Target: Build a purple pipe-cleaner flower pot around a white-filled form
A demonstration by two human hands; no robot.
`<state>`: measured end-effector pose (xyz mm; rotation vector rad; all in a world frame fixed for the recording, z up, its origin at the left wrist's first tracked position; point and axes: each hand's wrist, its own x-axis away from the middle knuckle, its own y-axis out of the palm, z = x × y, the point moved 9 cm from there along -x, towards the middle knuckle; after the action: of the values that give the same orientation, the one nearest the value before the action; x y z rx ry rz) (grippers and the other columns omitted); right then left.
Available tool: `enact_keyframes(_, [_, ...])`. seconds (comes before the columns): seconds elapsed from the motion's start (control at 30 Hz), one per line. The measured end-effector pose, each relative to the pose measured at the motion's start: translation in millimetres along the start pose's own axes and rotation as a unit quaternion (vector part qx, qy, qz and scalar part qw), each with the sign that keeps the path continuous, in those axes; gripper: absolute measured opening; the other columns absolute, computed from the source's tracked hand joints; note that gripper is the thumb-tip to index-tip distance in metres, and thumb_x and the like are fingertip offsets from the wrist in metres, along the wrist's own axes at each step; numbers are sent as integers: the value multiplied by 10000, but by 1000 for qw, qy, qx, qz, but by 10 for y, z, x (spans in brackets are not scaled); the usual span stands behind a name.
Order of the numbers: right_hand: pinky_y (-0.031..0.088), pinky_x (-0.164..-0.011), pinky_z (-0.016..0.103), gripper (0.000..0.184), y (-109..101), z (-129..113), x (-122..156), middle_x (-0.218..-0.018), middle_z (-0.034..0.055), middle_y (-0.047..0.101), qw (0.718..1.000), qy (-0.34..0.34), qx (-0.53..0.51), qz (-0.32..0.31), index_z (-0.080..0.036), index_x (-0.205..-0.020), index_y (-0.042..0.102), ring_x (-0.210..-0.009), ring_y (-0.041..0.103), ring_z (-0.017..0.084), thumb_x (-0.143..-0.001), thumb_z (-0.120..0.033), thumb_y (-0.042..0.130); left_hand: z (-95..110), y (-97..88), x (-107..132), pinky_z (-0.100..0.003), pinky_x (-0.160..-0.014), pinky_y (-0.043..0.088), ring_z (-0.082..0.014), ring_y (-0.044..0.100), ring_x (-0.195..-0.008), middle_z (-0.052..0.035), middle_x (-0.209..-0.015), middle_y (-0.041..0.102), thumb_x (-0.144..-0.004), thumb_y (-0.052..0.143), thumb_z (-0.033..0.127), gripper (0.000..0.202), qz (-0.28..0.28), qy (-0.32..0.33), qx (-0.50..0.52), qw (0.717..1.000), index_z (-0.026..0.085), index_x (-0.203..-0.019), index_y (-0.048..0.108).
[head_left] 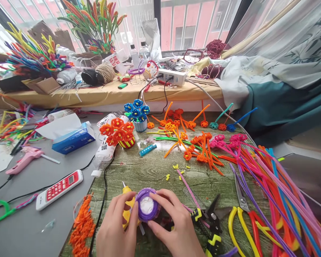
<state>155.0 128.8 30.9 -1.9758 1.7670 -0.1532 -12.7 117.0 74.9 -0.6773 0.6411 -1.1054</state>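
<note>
Both my hands close around a small purple pipe-cleaner cup (147, 208) with a white filling, low in the middle of the view. My left hand (117, 228) grips its left side, fingers curled. My right hand (176, 225) wraps its right and near side, thumb on the rim. A yellow glue gun (127, 200) lies just behind my left hand. Black-and-yellow pliers (211, 221) lie right of my right hand. A loose pink pipe cleaner (188, 187) lies beside them.
Finished flower pots stand further back: an orange one (119, 132) and a blue one (137, 113). Orange flower stems (195, 142) and a fan of coloured pipe cleaners (278, 185) fill the right. Yellow-handled scissors (242, 210), a tissue box (73, 137), a white-and-red remote (59, 189) and a pink glue gun (25, 160) lie around.
</note>
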Motion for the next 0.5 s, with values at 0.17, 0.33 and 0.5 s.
enact_keyframes(0.17, [583,-1048,382,838,24,17,-54,-1395,63,671,999,30,-25,-3,-295,-1450,523,-1276,676,261,-679,-34,724,-232,153,-3,-283,-628,580,-192,729,-726,-35,-1070,783,-882,603,601,413,-67,-61,115,989,287,-1110,744])
enact_keyframes(0.33, [637,-948,434,823,164,21,-142,-1279,152,742,1000,16,-26,3,-172,-1359,558,-1153,747,334,-570,-25,739,-309,283,-11,-281,-712,614,-238,768,-867,-63,-1052,800,-860,632,617,468,-74,-122,236,961,224,-1072,770])
enact_keyframes(0.5, [615,-973,359,744,-78,-239,-272,-1234,81,736,997,-47,-55,-2,-230,-1279,582,-1127,742,257,-579,-13,711,-89,212,35,-225,-832,587,-231,719,-1065,-68,-1159,767,-811,686,684,537,-75,-138,346,925,218,-1063,767])
